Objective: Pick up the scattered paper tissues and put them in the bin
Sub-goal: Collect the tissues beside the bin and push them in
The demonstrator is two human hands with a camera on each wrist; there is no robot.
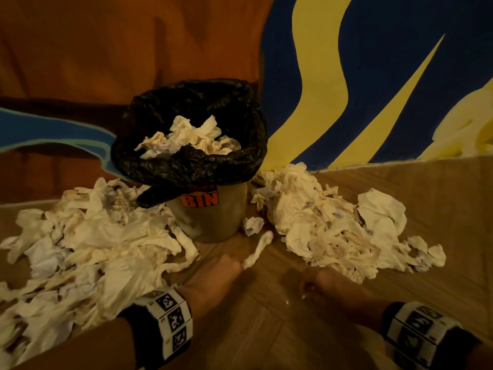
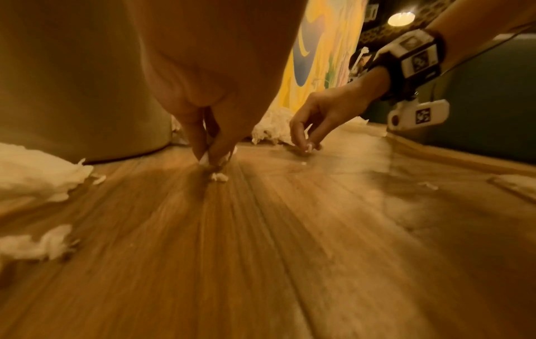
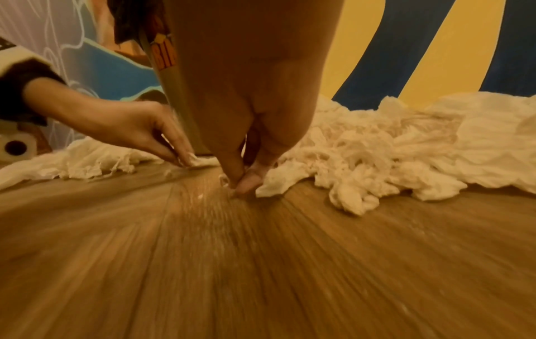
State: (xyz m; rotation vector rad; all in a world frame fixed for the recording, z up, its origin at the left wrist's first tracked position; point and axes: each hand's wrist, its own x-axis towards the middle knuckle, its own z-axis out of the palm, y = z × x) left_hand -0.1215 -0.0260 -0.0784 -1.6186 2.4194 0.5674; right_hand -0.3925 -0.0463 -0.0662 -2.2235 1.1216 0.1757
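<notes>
A bin (image 1: 213,220) with a black bag liner (image 1: 149,166) stands on the wooden floor against the wall, with crumpled tissues (image 1: 192,137) inside. Loose tissues lie in a big pile on its left (image 1: 101,236) and another on its right (image 1: 320,225). A twisted tissue strip (image 1: 257,249) lies in front of the bin. My left hand (image 1: 236,264) is low at the floor by the strip's near end, its fingertips pinching a small tissue piece (image 2: 204,158). My right hand (image 1: 306,288) is also at the floor, pinching a tiny tissue scrap (image 3: 226,181).
Painted walls meet in the corner behind the bin. Bare floorboards (image 1: 266,329) stretch between the two piles toward me, with small white crumbs (image 2: 219,177) on them. A skirting board (image 2: 464,160) runs along the right side.
</notes>
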